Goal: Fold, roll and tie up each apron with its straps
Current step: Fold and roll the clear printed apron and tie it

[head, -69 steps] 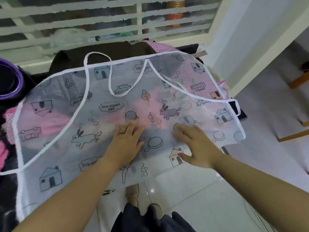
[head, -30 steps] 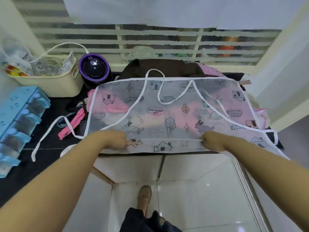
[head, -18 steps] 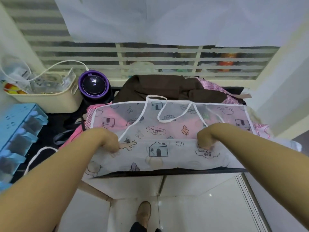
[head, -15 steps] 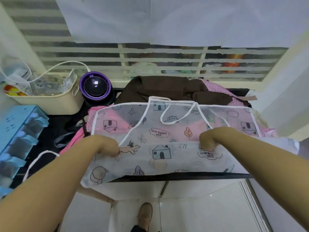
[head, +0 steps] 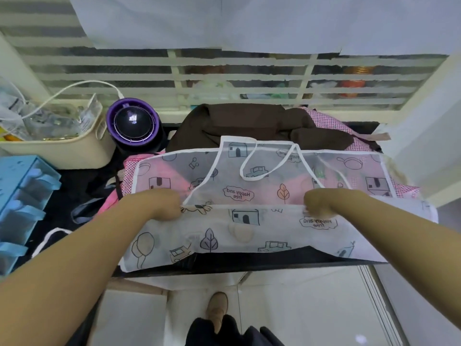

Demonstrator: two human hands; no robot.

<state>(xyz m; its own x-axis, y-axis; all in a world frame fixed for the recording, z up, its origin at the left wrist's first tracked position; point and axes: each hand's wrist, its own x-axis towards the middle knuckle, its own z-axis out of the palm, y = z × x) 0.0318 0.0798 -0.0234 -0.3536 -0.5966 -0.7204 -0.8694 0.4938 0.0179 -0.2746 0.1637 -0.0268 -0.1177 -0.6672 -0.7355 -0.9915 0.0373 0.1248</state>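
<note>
Left hand (head: 162, 204) and right hand (head: 320, 203) clamp one printed apron (head: 269, 228) at its fold.
Fingers curl on the folded edge; the apron lies on the black counter (head: 249, 260). Beyond the grip is one neck loop (head: 254, 179), nearer one doubled-over flap, left of it one loose strap (head: 56, 230).

"happy and free" on the apron

the sheer apron (head: 249, 236) carries the words "happy and free" inside small cloud outlines (head: 236, 193), all upside down in the head view. one print sits near the middle of the upper layer and one on the folded-over part at the right. a third, beside the neck strap (head: 259, 178), reads only in part.
</note>
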